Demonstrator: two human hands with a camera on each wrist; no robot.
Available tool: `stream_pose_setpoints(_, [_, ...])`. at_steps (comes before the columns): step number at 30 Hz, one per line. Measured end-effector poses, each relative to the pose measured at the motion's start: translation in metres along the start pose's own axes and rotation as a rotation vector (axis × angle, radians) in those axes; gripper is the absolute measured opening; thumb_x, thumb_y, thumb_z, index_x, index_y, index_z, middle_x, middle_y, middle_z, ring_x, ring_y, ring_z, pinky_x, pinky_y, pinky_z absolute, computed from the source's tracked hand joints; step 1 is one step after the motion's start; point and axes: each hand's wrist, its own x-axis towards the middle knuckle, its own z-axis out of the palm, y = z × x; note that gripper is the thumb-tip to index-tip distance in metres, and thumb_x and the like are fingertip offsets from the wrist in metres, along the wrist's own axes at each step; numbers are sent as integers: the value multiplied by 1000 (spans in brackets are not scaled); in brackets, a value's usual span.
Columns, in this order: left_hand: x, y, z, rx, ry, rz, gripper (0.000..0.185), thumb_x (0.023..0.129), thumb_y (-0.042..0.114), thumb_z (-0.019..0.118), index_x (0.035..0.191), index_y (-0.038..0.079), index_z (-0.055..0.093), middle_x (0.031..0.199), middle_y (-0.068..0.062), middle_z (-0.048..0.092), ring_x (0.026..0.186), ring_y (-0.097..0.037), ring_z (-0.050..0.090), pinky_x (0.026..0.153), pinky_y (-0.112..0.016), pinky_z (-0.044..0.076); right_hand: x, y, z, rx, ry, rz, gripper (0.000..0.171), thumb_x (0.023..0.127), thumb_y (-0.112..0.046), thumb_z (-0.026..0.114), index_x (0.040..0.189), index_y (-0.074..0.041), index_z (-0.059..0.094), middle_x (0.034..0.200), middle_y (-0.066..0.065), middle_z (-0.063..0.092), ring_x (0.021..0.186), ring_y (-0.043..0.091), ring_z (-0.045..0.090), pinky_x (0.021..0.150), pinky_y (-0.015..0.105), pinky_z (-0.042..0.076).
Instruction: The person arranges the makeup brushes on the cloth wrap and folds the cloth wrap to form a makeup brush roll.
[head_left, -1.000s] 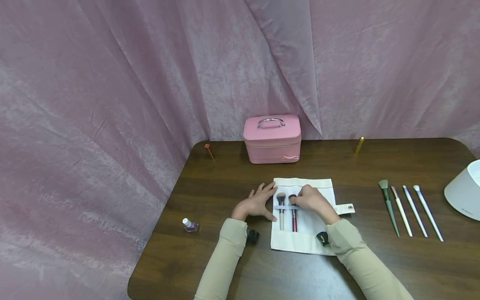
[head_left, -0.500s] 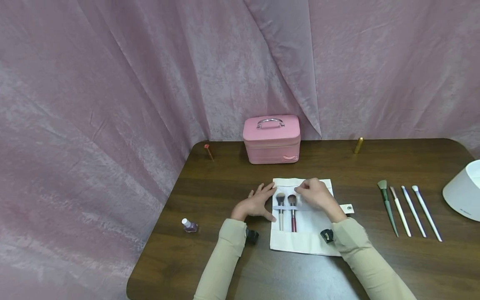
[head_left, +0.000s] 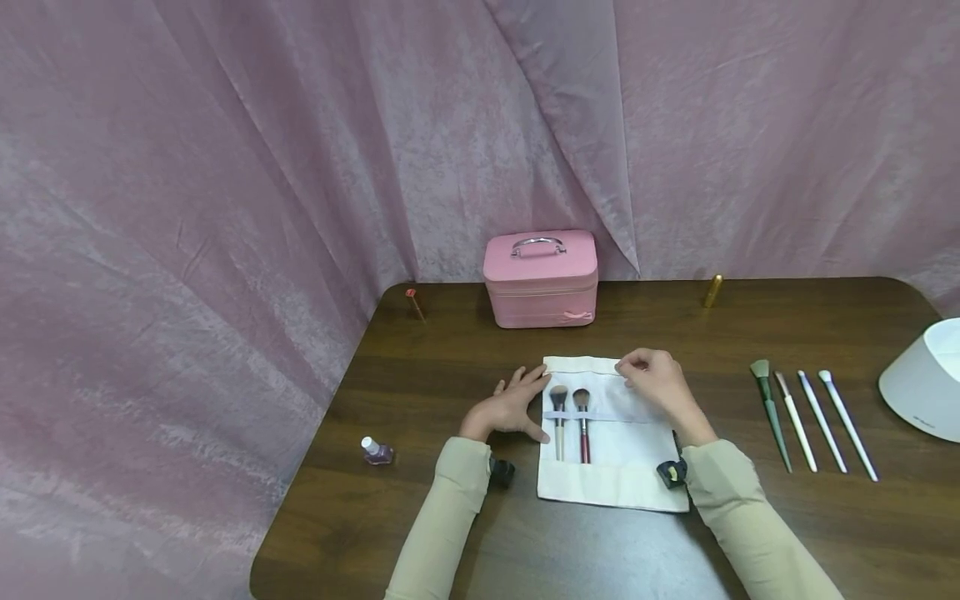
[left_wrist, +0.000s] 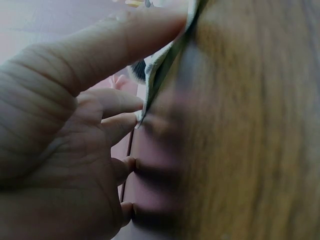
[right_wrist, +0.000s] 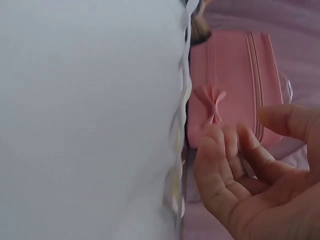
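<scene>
Purple nail polish bottle [head_left: 378,453] at left on the counter [head_left: 442,371]; next, the left hand [head_left: 507,411], fingers spread wide and gripping nothing, touches the left edge of an unrolled white brush roll [head_left: 630,450], where a white-handled brush [head_left: 559,433] and a red-handled brush [head_left: 584,437] lie under a strap [head_left: 618,417]. Over the roll's upper right, the right hand [head_left: 660,385] is loosely curled and grips nothing; farther right lie a green brush [head_left: 772,417] and three pale-handled brushes [head_left: 797,425].

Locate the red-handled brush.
Head view: the red-handled brush lies on the left half of the white roll, just right of the roll's other brush, between the two hands.
</scene>
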Motion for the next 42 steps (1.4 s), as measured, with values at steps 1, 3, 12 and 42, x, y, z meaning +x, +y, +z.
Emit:
stream_pose_setpoints(1, [0, 0, 0, 2, -1, 0, 106, 78, 27, 90, 162, 15, 27, 170, 1, 9, 155, -28, -2, 120, -57, 3, -1, 2, -3, 10, 13, 17, 29, 100, -17, 57, 111, 7, 68, 108, 23, 68, 86, 28, 70, 70, 28, 50])
stream_pose_setpoints(3, [0, 1, 0, 2, 0, -1, 106, 77, 27, 90, 162, 14, 27, 170, 2, 9, 155, -27, -2, 120, -57, 3, -2, 6, -8, 20, 43, 41, 29, 100, -17, 57, 113, 7, 67, 109, 23, 68, 87, 27, 69, 69, 26, 51])
stream_pose_setpoints(12, [-1, 0, -2, 10, 2, -1, 106, 78, 26, 90, 162, 13, 26, 170, 1, 9, 155, -29, -2, 120, -57, 3, -8, 23, -36, 13, 150, 84, 32, 100, -17, 60, 118, 9, 63, 107, 25, 67, 90, 35, 68, 73, 38, 57])
stream_pose_setpoints(42, [-1, 0, -2, -12, -4, 12, 106, 78, 27, 90, 162, 14, 25, 170, 1, 8, 155, -28, -3, 120, -58, 2, -26, 65, -105, -517, 289, 143, 25, 83, -5, 57, 61, -5, 44, 63, 18, 47, 61, 42, 50, 52, 53, 38])
